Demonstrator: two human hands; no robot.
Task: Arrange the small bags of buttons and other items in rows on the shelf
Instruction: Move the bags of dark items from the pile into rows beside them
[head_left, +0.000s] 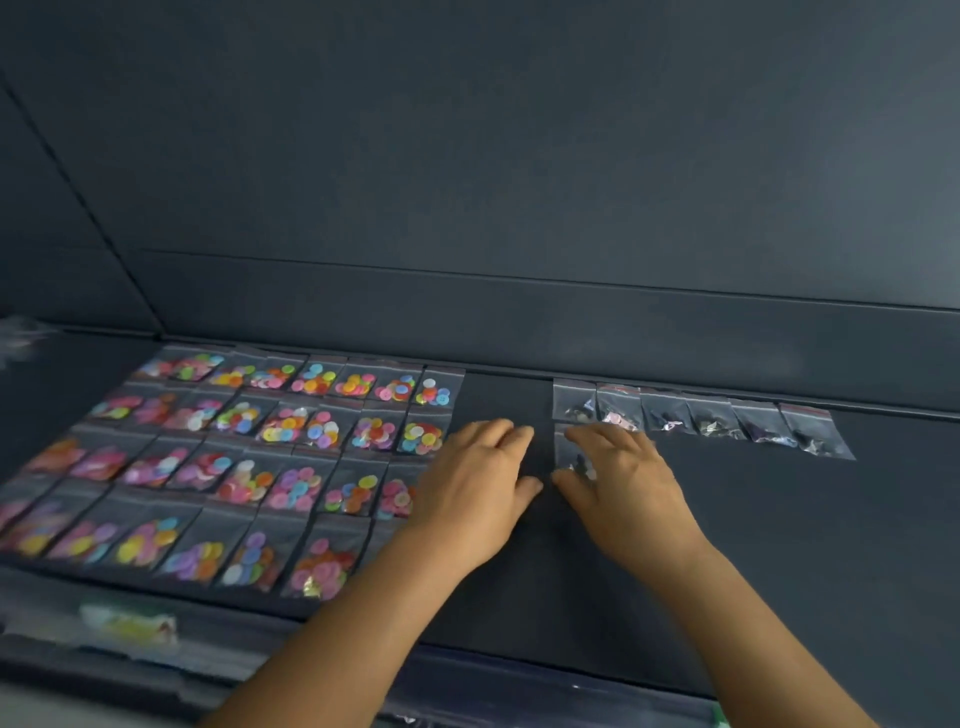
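Head view: dark shelf (519, 587), both hands low at centre. Right hand (631, 483) lies over a small clear bag (571, 451) of dark bits, fingers (605, 434) spread and fairly straight, pressing or sliding it flat rather than pinching. This bag sits directly under the first bag of the back row of dark-item bags (696, 418), so a second row seems to be starting. Left hand (480, 480) rests flat on the bare shelf just beside it, fingers relaxed, holding nothing.

Step in hand, as judged: squaring the new bag under its neighbour. Next move likely calls for a straight edge against the bag above, then fetching another bag.

Counts: six bags in the dark-item row, plus the one under the right hand. Button bags (249, 462) at left form a block of five rows, about eight across; the left edge is blurred, so no exact total.
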